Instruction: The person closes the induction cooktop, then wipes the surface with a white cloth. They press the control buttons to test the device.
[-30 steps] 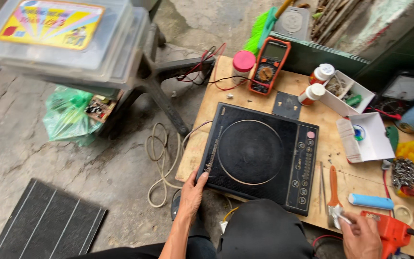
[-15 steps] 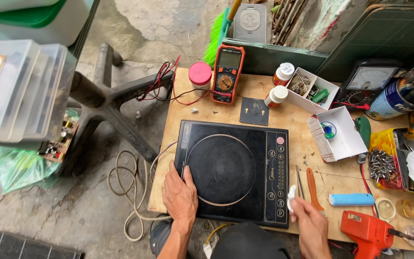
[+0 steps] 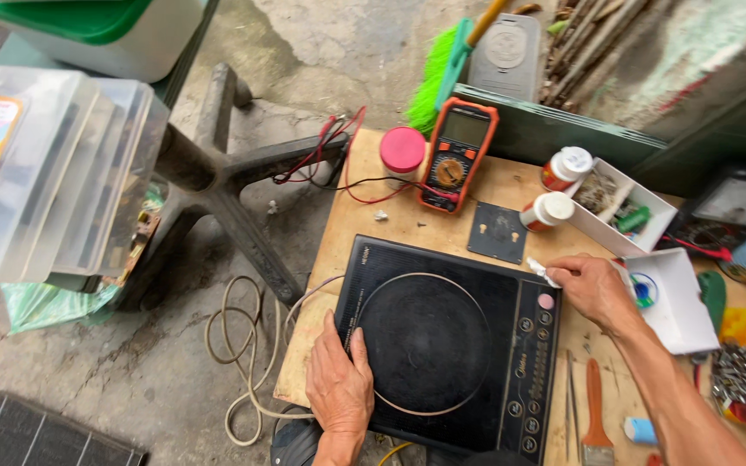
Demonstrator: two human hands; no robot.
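Left hand (image 3: pixel 338 384) flat on cooktop (image 3: pixel 451 345) — right hand (image 3: pixel 596 289) pinching white scrap (image 3: pixel 542 273), maybe tissue.

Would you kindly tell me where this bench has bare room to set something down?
Bare wood lies between the cooktop and the multimeter, and some right of the small black plate. The right side, around the white trays, is crowded.

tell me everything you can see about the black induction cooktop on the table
The induction cooktop is a flat black slab with a glossy glass-like top, a thin pale ring marking the cooking zone and a column of round touch controls down its right strip. It lies flat on the wooden table, slightly skewed. The left hand rests palm-down on its near left edge; the right hand, pinching a small white piece, hovers at its far right corner.
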